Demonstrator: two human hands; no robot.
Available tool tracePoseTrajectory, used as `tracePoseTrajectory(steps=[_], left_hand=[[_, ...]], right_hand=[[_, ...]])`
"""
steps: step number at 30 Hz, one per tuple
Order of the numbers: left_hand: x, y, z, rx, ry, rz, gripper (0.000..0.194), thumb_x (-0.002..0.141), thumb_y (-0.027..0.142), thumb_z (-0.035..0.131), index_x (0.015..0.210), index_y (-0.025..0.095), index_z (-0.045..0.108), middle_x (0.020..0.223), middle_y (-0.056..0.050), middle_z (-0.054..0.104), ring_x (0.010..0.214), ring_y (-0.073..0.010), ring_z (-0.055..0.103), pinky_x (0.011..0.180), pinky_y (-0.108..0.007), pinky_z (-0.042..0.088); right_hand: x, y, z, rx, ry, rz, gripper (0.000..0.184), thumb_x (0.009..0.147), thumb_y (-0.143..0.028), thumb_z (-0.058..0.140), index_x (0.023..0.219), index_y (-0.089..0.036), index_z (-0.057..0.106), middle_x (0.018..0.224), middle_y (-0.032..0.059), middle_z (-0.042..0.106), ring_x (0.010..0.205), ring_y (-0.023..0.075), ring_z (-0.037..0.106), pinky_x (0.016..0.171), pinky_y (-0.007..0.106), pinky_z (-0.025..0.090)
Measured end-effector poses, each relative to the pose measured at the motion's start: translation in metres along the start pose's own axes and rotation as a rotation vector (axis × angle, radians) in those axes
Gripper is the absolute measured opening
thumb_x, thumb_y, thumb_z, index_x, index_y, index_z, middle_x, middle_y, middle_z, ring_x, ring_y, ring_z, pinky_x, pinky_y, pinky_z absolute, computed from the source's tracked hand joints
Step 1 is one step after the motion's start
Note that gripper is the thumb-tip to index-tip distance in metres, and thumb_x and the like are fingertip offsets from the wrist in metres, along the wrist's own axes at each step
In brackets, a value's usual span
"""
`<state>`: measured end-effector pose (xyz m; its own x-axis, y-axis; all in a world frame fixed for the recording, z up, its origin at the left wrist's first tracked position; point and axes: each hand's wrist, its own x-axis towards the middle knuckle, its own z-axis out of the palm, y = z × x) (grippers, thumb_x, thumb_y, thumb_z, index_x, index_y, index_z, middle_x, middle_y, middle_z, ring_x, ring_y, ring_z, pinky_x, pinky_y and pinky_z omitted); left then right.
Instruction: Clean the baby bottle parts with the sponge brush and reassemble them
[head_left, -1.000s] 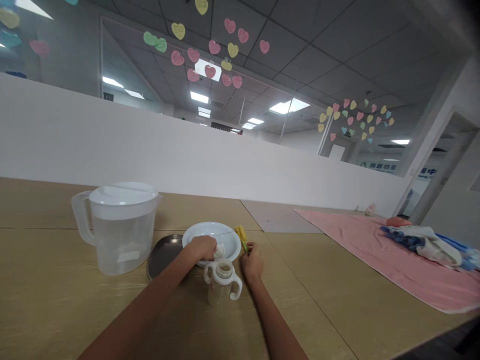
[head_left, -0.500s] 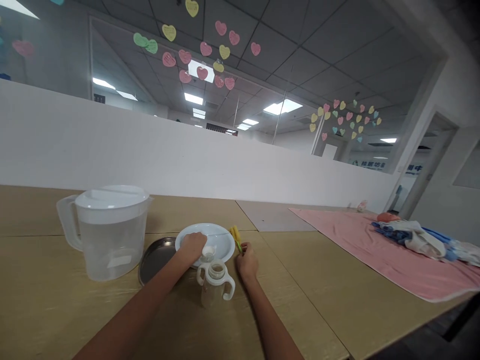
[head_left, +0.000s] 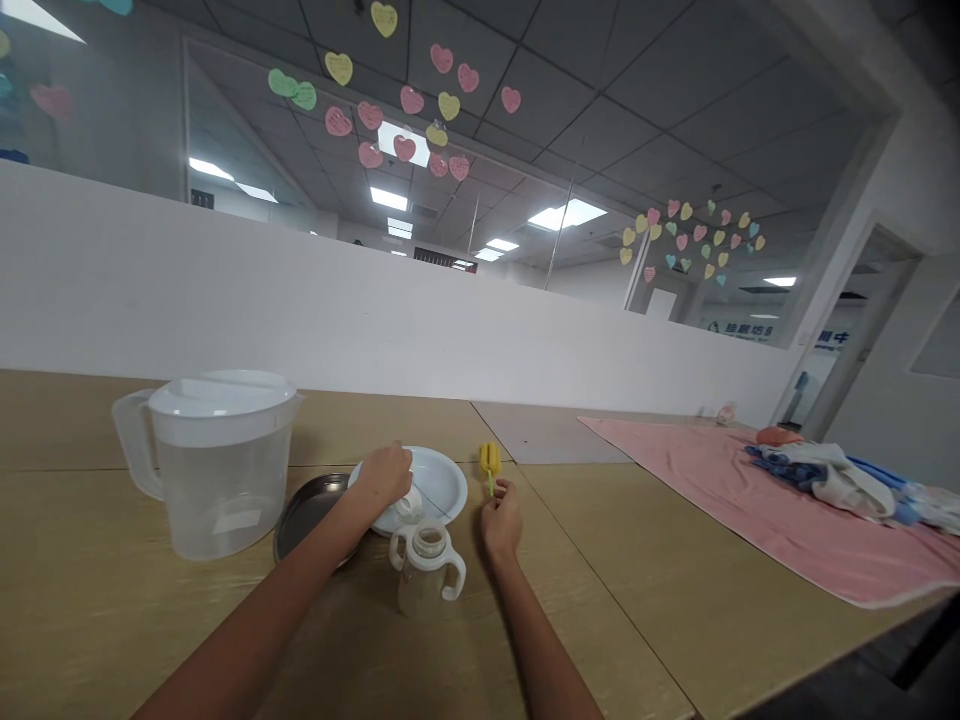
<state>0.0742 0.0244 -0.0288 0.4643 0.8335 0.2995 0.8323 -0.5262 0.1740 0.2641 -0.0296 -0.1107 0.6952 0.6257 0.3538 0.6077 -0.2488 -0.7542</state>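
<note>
My right hand is closed round the green handle of a yellow sponge bottle brush, whose head points up and away from me, just right of a white bowl. My left hand is over the bowl's left side with its fingers curled in; what they hold, if anything, is hidden. Below that hand, a small white bottle part shows in the bowl. Nearer to me stands a clear baby bottle with two white handles, upright and uncapped.
A large lidded plastic jug of water stands at the left. Partly behind my left forearm lies a round metal tray. On the right, a pink cloth covers the table, with folded clothes on it. A low white wall rises behind.
The brush has moved right, away from the bowl's rim, and its head is more upright. My left hand has risen slightly with its fingers curled.
</note>
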Motion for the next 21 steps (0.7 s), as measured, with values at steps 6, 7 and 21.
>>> tracePoseTrajectory(steps=[6,7,21], left_hand=[[0.003,0.007,-0.011,-0.228,0.185,0.089,0.018,0.079,0.006,0.046,0.083,0.017,0.06,0.098,-0.007,0.06,0.084,-0.0177,0.062,0.078,-0.028,0.046],[0.004,0.008,-0.012,-0.281,0.227,0.092,0.018,0.079,0.005,0.045,0.081,0.018,0.058,0.097,-0.005,0.059,0.085,-0.0159,0.062,0.078,-0.026,0.046],[0.01,0.013,-0.016,-1.658,0.364,-0.196,0.036,0.055,0.019,0.076,0.076,0.018,0.047,0.073,0.001,0.062,0.072,-0.0142,0.064,0.069,-0.026,0.053]], right_hand=[[0.0,0.001,-0.001,0.058,0.058,-0.025,0.041,0.076,-0.011,0.036,0.115,-0.015,0.049,0.098,0.0074,0.068,0.082,0.0187,0.064,0.063,0.024,0.041],[0.0,0.001,-0.001,0.065,0.067,-0.025,0.042,0.076,-0.012,0.035,0.116,-0.015,0.048,0.098,0.0076,0.067,0.082,0.0188,0.064,0.064,0.024,0.041],[-0.008,-0.013,-0.01,0.175,0.191,-0.224,0.041,0.086,-0.039,0.035,0.108,-0.014,0.059,0.098,0.01,0.067,0.086,0.0218,0.061,0.073,0.028,0.042]])
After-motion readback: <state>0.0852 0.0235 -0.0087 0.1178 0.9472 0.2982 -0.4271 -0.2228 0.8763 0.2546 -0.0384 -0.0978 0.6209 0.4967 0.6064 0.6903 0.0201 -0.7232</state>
